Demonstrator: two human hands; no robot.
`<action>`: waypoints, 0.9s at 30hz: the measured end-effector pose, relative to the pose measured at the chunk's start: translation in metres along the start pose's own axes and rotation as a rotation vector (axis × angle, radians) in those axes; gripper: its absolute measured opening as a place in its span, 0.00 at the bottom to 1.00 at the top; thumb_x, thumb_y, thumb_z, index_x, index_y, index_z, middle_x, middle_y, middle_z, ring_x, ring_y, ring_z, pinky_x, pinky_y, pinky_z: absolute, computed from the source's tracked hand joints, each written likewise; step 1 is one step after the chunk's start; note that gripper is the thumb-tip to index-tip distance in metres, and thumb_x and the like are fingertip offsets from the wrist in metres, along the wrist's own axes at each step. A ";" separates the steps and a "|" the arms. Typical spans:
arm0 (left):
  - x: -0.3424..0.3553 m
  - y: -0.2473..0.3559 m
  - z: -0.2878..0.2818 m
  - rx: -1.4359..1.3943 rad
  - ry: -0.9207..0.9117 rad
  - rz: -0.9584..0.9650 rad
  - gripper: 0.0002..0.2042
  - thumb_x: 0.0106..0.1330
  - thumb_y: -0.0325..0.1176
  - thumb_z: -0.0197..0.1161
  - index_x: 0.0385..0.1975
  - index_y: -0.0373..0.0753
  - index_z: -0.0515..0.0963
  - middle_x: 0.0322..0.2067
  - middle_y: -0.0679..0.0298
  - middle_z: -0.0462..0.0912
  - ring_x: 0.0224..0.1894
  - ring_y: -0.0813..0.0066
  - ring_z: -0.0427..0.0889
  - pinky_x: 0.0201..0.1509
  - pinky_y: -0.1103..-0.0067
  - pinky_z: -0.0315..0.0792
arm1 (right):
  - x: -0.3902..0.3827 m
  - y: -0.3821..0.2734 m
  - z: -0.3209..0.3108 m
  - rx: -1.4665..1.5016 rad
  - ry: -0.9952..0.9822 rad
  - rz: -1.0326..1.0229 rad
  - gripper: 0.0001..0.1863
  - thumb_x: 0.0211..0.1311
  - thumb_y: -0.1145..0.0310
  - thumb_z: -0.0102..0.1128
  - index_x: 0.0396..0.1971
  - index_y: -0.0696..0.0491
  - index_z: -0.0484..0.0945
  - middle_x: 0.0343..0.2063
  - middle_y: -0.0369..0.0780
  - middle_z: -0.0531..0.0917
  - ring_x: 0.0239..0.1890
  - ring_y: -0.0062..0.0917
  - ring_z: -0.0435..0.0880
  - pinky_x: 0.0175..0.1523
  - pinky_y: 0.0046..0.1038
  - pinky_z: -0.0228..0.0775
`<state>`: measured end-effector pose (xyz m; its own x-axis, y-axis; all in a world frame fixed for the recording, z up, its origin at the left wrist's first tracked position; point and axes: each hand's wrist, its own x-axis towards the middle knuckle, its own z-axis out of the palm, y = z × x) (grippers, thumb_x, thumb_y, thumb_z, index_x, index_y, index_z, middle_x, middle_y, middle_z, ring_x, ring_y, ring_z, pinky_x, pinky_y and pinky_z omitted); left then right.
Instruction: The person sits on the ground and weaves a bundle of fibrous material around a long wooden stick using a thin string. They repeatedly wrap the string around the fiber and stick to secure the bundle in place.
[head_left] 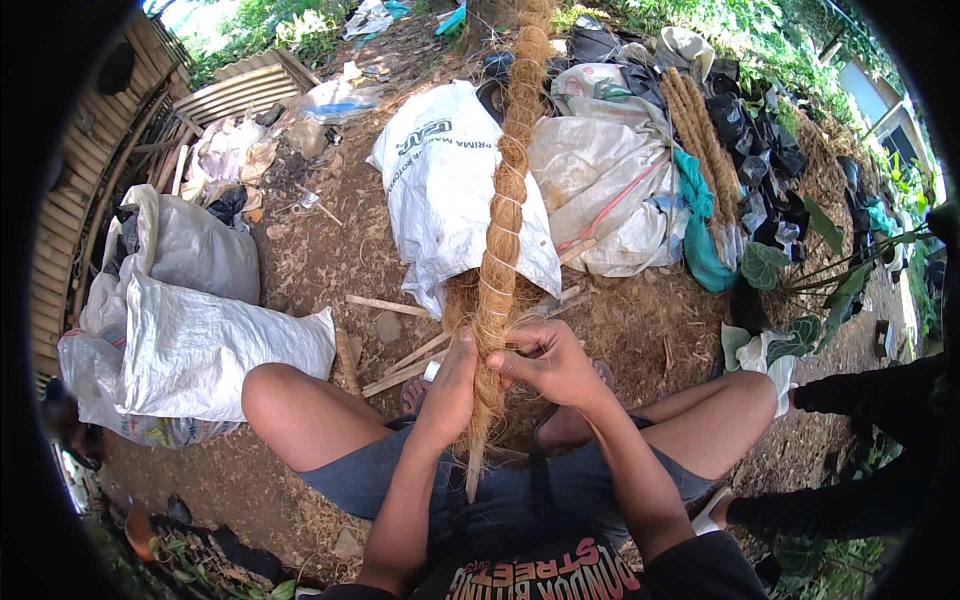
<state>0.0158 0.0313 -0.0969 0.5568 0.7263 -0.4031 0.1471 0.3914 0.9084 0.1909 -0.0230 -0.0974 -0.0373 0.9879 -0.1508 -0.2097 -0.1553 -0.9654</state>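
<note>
Left of me: bulging white sacks [225,345] on brown soil [330,262] | My far left: ribbed wall [85,190] | Ahead of me, rightward: pale sacks [600,150], with teal material [708,262] beside them | My right: broad-leaved plant [765,267]; another person's dark-trousered legs [865,395]

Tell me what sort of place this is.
Probably an outdoor work yard, judging by the litter-strewn brown earth, the broad-leaved green plant at the right, and the long, cord-bound column of brown fibre in the middle.
</note>
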 end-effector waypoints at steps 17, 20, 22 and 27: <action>-0.036 -0.029 0.016 0.037 0.244 0.312 0.21 0.82 0.49 0.48 0.54 0.33 0.72 0.25 0.67 0.73 0.24 0.86 0.67 0.29 0.84 0.61 | 0.004 -0.013 0.027 -0.224 0.084 -0.095 0.15 0.66 0.65 0.71 0.44 0.62 0.86 0.29 0.36 0.84 0.34 0.11 0.75 0.40 0.20 0.69; -0.028 -0.028 0.011 -0.232 0.205 0.348 0.21 0.81 0.49 0.50 0.51 0.33 0.72 0.22 0.69 0.70 0.19 0.88 0.64 0.22 0.85 0.56 | 0.002 -0.015 0.030 -0.066 0.148 -0.037 0.16 0.72 0.64 0.65 0.48 0.63 0.84 0.27 0.32 0.80 0.31 0.09 0.73 0.38 0.18 0.67; -0.029 -0.021 0.001 -0.517 0.133 0.245 0.21 0.80 0.51 0.51 0.47 0.34 0.72 0.21 0.69 0.69 0.17 0.86 0.62 0.20 0.84 0.55 | 0.002 -0.018 0.024 0.273 0.159 0.002 0.17 0.76 0.64 0.58 0.51 0.63 0.82 0.24 0.28 0.73 0.26 0.09 0.68 0.35 0.17 0.63; -0.029 -0.009 -0.002 -0.765 -0.085 0.030 0.25 0.80 0.56 0.45 0.40 0.36 0.72 0.19 0.72 0.60 0.14 0.85 0.54 0.17 0.83 0.47 | 0.003 -0.026 0.005 0.670 0.246 0.062 0.19 0.81 0.64 0.46 0.56 0.64 0.75 0.20 0.25 0.53 0.19 0.11 0.51 0.27 0.19 0.52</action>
<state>-0.0031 0.0082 -0.0937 0.6173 0.7090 -0.3411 -0.4584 0.6765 0.5764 0.1910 -0.0165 -0.0718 0.1358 0.9372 -0.3212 -0.7725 -0.1028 -0.6266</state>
